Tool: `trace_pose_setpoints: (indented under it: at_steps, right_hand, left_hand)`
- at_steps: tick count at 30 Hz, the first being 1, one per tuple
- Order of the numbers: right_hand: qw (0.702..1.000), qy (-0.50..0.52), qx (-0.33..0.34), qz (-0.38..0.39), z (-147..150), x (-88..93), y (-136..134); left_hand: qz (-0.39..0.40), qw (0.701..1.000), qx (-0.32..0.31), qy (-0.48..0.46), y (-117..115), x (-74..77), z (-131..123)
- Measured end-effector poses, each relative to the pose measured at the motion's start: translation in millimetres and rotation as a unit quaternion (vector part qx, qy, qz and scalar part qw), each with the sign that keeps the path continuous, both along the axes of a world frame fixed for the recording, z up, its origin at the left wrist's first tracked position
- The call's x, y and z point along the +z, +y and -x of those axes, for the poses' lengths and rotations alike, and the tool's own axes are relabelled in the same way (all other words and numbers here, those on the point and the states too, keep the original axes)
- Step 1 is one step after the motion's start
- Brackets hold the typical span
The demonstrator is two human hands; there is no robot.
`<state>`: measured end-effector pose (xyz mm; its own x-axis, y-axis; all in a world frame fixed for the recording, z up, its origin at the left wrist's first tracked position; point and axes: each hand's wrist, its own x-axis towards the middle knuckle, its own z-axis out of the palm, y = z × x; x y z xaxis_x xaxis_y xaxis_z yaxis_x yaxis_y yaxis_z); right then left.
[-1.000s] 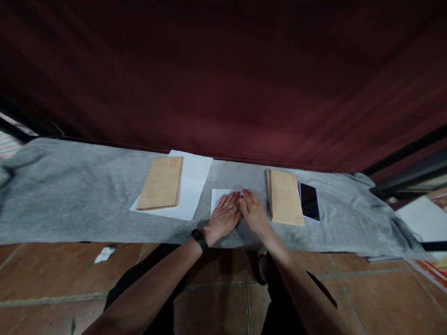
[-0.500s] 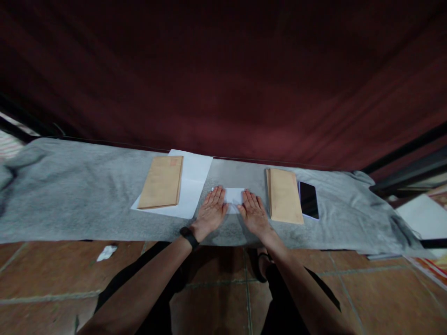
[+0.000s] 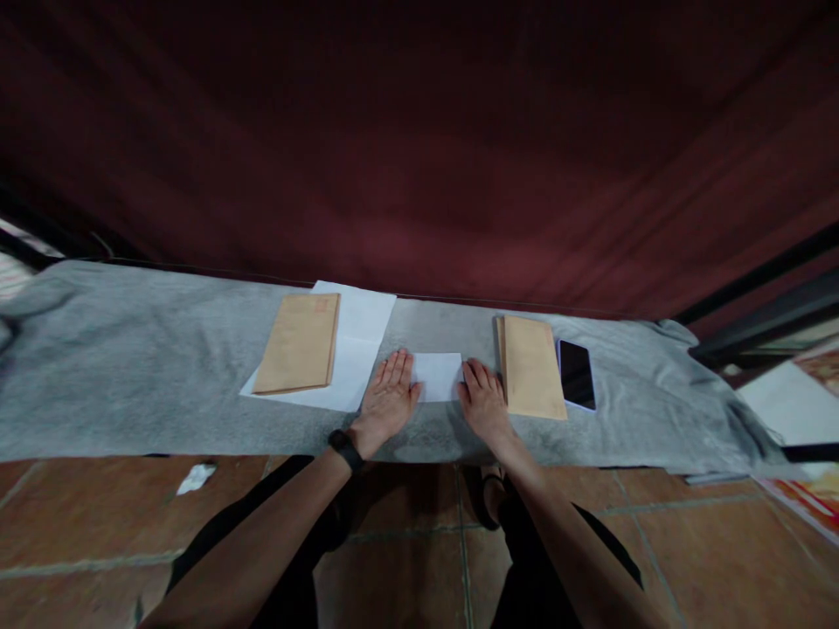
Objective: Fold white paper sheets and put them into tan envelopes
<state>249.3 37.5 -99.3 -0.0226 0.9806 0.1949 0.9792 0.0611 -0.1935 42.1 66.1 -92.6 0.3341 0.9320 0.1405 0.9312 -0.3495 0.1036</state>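
Observation:
A small white sheet of paper (image 3: 438, 377), apparently folded, lies flat on the grey cloth between my hands. My left hand (image 3: 388, 395) rests palm down at its left edge, fingers stretched forward. At the right edge is my right hand (image 3: 483, 397), its fingers slightly bent and the fingertips touching down beside the paper. Neither hand grips anything. Left of my hands, brown envelopes (image 3: 298, 342) lie on larger white sheets (image 3: 359, 336). Close to the right hand lie more brown envelopes (image 3: 534, 367).
A phone (image 3: 577, 374) lies right of the right-hand envelopes. The grey cloth (image 3: 144, 358) covers a long narrow surface, with a dark red curtain (image 3: 419, 175) behind it. A crumpled white tissue (image 3: 196, 478) is on the tiled floor.
My hands have moved apart, off the top of the small paper to its sides, so more of it shows. The right fingers have bent a little.

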Motion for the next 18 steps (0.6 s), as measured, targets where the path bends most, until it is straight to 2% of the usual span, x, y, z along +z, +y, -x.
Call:
trace_pose_setpoints:
  at_steps: [3, 6, 8, 11, 14, 18]
  right_hand:
    - [0.999, 0.038, -0.026, 0.006, 1.9, 8.0, 3.6]
    - [0.993, 0.115, -0.027, 0.003, 2.1, 11.0, 10.4]
    - [0.983, 0.183, -0.031, 0.008, -0.2, 10.3, 16.0]
    - [0.953, 0.298, -0.047, 0.027, -4.6, 6.6, 24.1]
    - [0.893, 0.441, -0.068, 0.06, -5.0, 3.2, 28.9]
    - [0.749, 0.651, -0.086, 0.09, 2.2, 9.6, 27.8]
  left_hand:
    - [-0.025, 1.0, -0.014, -0.005, -1.6, 3.3, -3.6]
    - [-0.032, 0.995, -0.088, -0.02, -6.3, 5.9, -10.6]
    - [-0.018, 0.991, -0.129, -0.029, -10.5, 5.9, -16.9]
    - [0.0, 0.991, -0.129, -0.036, -15.5, 4.4, -27.4]
    - [0.008, 0.994, -0.103, -0.037, -17.0, 4.9, -37.5]
    - [0.021, 0.995, -0.085, -0.048, -15.9, 11.7, -47.9]
